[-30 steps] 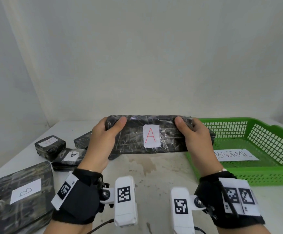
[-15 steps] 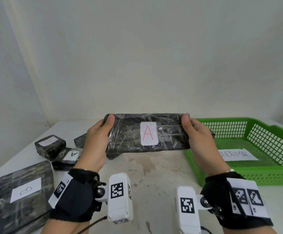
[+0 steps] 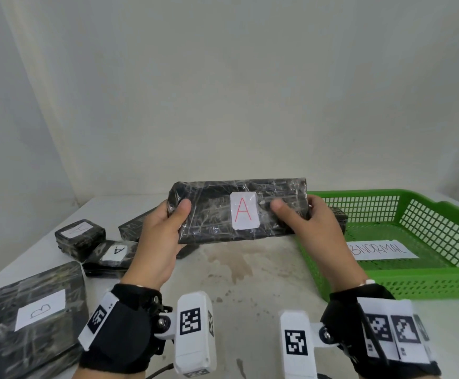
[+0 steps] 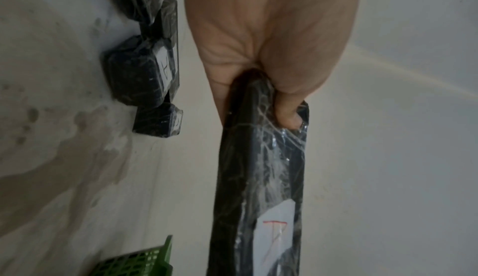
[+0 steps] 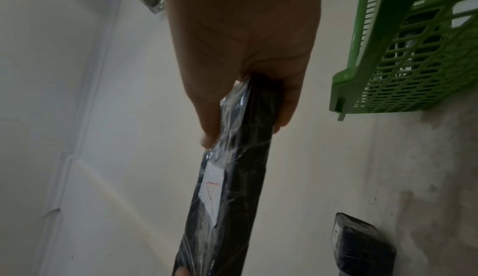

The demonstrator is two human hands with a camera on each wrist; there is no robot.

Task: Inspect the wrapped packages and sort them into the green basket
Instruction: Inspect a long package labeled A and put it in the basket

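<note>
A long flat package wrapped in black film, with a white label bearing a red A, is held up above the table, its labelled face turned toward me. My left hand grips its left end, thumb on the front. My right hand grips the right end the same way. The left wrist view shows the package pinched between thumb and fingers, and so does the right wrist view of the package. The green basket stands at the right with a paper sign lying inside.
Several other wrapped packages lie at the left: a small box, a flat one marked A, a large one marked B. Another package lies behind my left hand. A wall rises behind the stained table.
The package has been raised and tipped so its labelled face stands more upright. Both thumbs have slid inward along the front, the right thumb now close to the label.
</note>
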